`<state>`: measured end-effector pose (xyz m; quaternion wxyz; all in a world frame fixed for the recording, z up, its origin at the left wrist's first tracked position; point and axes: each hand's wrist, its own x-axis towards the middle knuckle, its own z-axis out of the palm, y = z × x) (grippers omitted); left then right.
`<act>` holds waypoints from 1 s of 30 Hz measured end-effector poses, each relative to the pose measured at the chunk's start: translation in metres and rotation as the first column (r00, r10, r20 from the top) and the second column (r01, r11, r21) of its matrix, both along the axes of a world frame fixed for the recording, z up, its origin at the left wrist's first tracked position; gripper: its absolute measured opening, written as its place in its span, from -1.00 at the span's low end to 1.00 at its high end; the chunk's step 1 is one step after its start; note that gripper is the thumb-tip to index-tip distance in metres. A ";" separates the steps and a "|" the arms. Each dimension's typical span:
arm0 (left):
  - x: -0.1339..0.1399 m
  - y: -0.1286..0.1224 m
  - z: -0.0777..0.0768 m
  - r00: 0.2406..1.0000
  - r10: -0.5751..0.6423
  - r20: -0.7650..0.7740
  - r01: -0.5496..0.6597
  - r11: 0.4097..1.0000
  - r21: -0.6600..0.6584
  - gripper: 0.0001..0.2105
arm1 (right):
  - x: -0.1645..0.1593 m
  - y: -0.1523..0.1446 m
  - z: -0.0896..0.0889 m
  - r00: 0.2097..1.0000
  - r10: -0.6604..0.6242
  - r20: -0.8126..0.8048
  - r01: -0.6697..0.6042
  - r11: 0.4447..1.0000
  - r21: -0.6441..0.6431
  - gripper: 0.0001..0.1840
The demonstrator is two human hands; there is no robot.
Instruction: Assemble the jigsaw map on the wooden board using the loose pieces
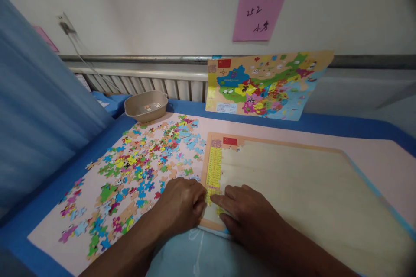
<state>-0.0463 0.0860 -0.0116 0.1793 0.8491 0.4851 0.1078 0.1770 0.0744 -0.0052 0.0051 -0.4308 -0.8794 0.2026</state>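
A shallow wooden puzzle board (279, 173) lies before me. Its left side has a strip of fitted yellow puzzle pieces (213, 166) printed with text, and a red flag piece (230, 141) sits near the top. My left hand (185, 201) is closed at the board's left rim, its fingers curled against the lower yellow pieces; whatever it may pinch is hidden. My right hand (242, 207) rests over the board with its index finger stretched onto the lower yellow pieces. Its thumb is apart from that finger, beside a small yellow piece (220, 211).
Many loose puzzle pieces (139, 169) spread across the pink sheet (48, 233) on the left. A beige basin (146, 106) with several pieces stands behind them. The printed map picture (266, 88) leans against the wall. A blue curtain (42, 95) hangs at far left.
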 end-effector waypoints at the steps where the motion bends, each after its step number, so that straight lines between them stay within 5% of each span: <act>1: 0.000 0.000 0.000 1.000 -0.002 0.004 0.002 1.000 0.004 -0.87 | 0.000 0.000 0.000 1.000 0.003 -0.004 -0.003 1.000 0.003 -0.63; 22: 0.001 -0.001 0.002 0.998 -0.053 0.023 0.052 0.998 0.027 -0.81 | 0.000 0.002 0.001 1.000 0.015 0.021 -0.015 1.000 0.025 -0.66; 30: -0.013 0.011 0.000 0.977 0.187 0.099 -0.184 0.982 -0.040 -0.84 | 0.002 0.001 -0.006 0.992 -0.127 -0.027 0.127 0.992 0.003 -0.81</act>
